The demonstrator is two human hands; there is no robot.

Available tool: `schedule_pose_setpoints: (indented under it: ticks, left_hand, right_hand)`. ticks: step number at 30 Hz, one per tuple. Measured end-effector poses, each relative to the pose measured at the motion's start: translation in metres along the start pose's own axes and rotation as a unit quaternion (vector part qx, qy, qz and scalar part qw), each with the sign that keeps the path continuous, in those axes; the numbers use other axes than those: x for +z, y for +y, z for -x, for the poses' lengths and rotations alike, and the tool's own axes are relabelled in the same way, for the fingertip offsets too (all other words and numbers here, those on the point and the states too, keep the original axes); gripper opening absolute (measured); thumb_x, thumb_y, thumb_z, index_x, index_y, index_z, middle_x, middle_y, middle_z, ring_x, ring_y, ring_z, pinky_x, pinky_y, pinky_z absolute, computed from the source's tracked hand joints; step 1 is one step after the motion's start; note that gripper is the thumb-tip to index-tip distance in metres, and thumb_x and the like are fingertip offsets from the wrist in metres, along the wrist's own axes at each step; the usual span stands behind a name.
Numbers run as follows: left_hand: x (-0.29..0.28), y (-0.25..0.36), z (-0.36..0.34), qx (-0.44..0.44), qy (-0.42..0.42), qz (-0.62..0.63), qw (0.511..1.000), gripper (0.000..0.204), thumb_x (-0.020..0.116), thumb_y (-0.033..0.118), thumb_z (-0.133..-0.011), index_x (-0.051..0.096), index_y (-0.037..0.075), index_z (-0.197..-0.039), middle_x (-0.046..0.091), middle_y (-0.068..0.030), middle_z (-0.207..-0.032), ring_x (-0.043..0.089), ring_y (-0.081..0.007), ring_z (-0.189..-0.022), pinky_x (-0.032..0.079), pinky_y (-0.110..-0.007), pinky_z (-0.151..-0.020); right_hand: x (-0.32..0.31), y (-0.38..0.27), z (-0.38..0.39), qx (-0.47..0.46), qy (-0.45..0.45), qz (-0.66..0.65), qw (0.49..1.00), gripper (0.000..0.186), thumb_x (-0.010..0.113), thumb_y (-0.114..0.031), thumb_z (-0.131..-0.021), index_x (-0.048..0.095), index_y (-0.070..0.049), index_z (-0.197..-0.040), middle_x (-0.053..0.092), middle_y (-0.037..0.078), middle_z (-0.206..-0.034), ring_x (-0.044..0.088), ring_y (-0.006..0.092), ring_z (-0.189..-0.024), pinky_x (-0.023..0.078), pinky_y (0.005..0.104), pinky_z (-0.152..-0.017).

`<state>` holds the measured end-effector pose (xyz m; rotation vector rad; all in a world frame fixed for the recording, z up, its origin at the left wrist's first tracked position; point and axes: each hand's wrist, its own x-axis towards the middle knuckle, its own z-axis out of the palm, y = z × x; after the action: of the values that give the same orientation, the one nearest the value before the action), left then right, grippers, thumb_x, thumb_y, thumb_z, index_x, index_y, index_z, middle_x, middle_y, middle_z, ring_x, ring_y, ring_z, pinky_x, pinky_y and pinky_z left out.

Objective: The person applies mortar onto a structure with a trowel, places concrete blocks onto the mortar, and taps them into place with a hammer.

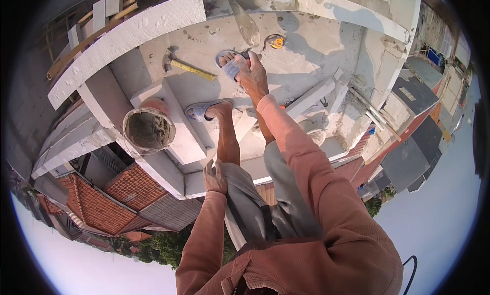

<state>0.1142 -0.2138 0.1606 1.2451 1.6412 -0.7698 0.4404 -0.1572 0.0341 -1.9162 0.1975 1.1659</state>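
My right hand [252, 79] reaches down in front of my right foot, its fingers closed round the red and black handle of a trowel [245, 23]. The trowel's long grey blade points away from me, toward the far ledge. My left hand [215, 178] rests at my left knee, fingers apart, with nothing in it. On the dusty floor, a hammer [191, 69] with a yellow handle lies left of my feet. A yellow and black tape measure [275, 41] sits just right of the trowel blade.
A bucket [127, 127] of wet grey mortar stands at the left beside a pale block [176, 119]. Other pale blocks [311, 98] lie at the right. A white curved ledge [132, 32] borders the far side. Tiled roofs [97, 195] show below the left edge.
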Motion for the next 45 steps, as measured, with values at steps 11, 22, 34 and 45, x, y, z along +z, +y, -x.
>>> schedule_pose_setpoints:
  ticks: [11, 22, 34, 45]
  left_hand:
    - [-0.013, -0.006, -0.021, 0.082, -0.017, -0.132, 0.988, 0.055, 0.053, 0.048, -0.102, 0.061, 0.007, -0.137, 0.057, -0.0278, -0.137, 0.057, -0.0446, -0.123, 0.046, -0.049, -0.105]
    - [-0.019, 0.055, -0.003, -0.01, 0.082, -0.093, 0.992, 0.077, 0.055, 0.056, -0.101, 0.039, 0.006, -0.156, 0.032, -0.0247, -0.16, 0.031, -0.045, -0.147, 0.033, -0.049, -0.121]
    - [-0.187, 0.346, -0.134, 0.096, 0.257, -0.154, 0.949, 0.141, 0.069, 0.084, -0.073, 0.007, -0.005, -0.162, 0.006, -0.0328, -0.167, 0.0, -0.0427, -0.158, 0.005, -0.056, -0.127]
    - [-0.183, 0.379, -0.144, 0.021, 0.21, -0.155, 0.965, 0.149, 0.083, 0.072, -0.068, -0.002, -0.01, -0.159, -0.001, -0.0374, -0.165, -0.003, -0.0471, -0.157, 0.005, -0.052, -0.128]
  right_hand:
    - [0.113, -0.004, -0.017, -0.152, 0.095, 0.048, 0.983, 0.039, 0.062, -0.022, -0.1, 0.053, 0.004, -0.127, 0.06, 0.022, -0.101, 0.062, 0.0365, -0.085, 0.054, 0.0442, -0.079]
    - [-0.004, -0.046, 0.029, 0.076, -0.147, -0.192, 0.967, 0.04, 0.063, -0.045, -0.102, 0.057, -0.006, -0.103, 0.049, 0.0, -0.066, 0.045, 0.0092, -0.044, 0.04, 0.0339, -0.042]
    - [-0.005, -0.243, -0.127, -0.186, -0.221, 0.607, 0.741, 0.038, 0.058, -0.03, -0.092, 0.074, -0.001, -0.111, 0.072, 0.028, -0.107, 0.07, 0.0436, -0.106, 0.055, 0.0502, -0.096]
    - [0.014, -0.286, -0.171, -0.08, -0.276, 0.539, 0.792, 0.046, 0.057, -0.044, -0.098, 0.062, -0.002, -0.08, 0.059, 0.01, -0.06, 0.056, 0.0221, -0.049, 0.044, 0.0424, -0.049]
